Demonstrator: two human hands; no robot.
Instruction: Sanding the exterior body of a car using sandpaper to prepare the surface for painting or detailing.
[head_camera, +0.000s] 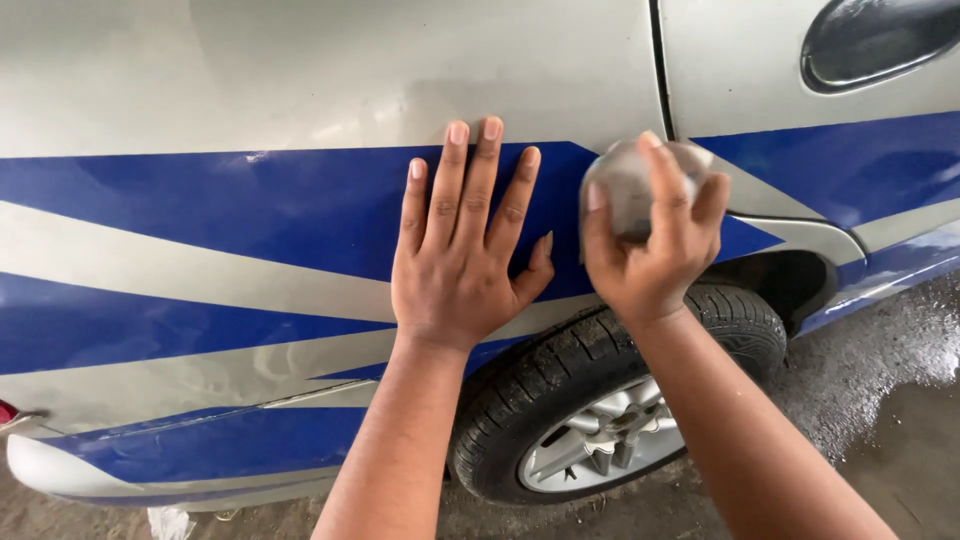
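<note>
Wet, dark concrete ground (880, 400) runs along the lower right, glistening in patches beside a silver car body panel with broad blue stripes (250, 210) that fills most of the head view. No bin, box or tray shows, so nothing sits inside anything.

Flat on the panel lies the left hand (460, 255), palm down, its fingers (480, 180) stretched straight and slightly spread, fingertips reaching the upper edge of the blue stripe. Just beside it, the right hand (650, 245) presses a small grey sheet of abrasive paper (625, 185) against the panel, fingers curled and clamped over it, thumb near the left hand's thumb without touching.

The paper sits at the point of the blue stripe, just left of the dark vertical door seam (660, 70) and directly above the wheel arch. Below both wrists is the black rubber tyre with a silver spoked wheel (600, 410). A black recessed door handle (870, 40) sits at the upper right.

Open panel stretches wide to the left of the left hand; to the right, the seam and arch edge lie close.
</note>
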